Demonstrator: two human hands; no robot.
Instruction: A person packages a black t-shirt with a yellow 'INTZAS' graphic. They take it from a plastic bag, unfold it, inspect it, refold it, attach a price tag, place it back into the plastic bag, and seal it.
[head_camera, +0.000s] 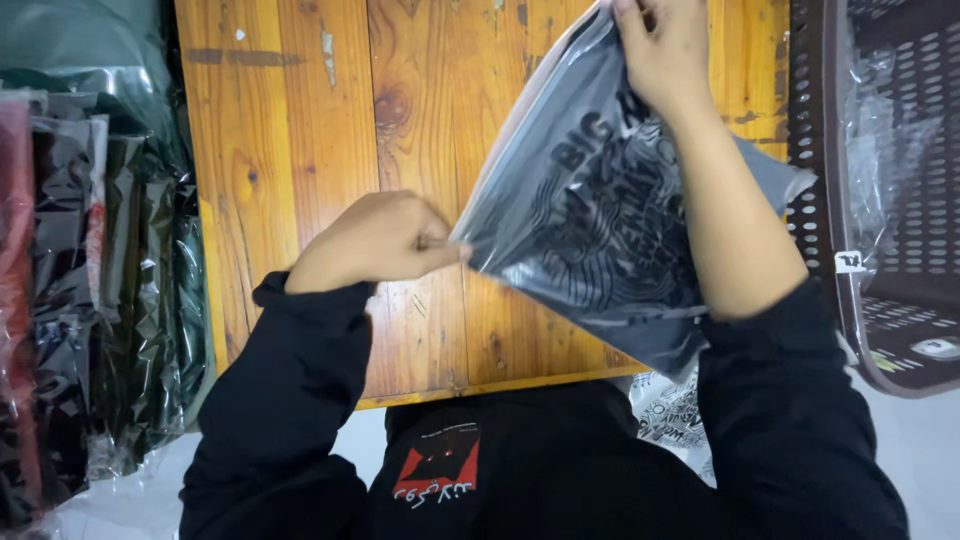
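I am pinching the near corner of a clear plastic bag (600, 220) between the closed thumb and fingers of my left hand (385, 240), above the near edge of the wooden table (300, 150). The bag is holding a folded dark shirt with pale printed lettering. It is looking light, soft and slippery, so I am judging the corners the surest grip. My right hand (665, 50) is gripping its far end, fingers closed, above the table's far right corner, beside a brown basket (850, 300).

L hand (385, 238) fisted, pinching, forearm low; R hand (662, 45) raised, fingers clamped, wrist bent.
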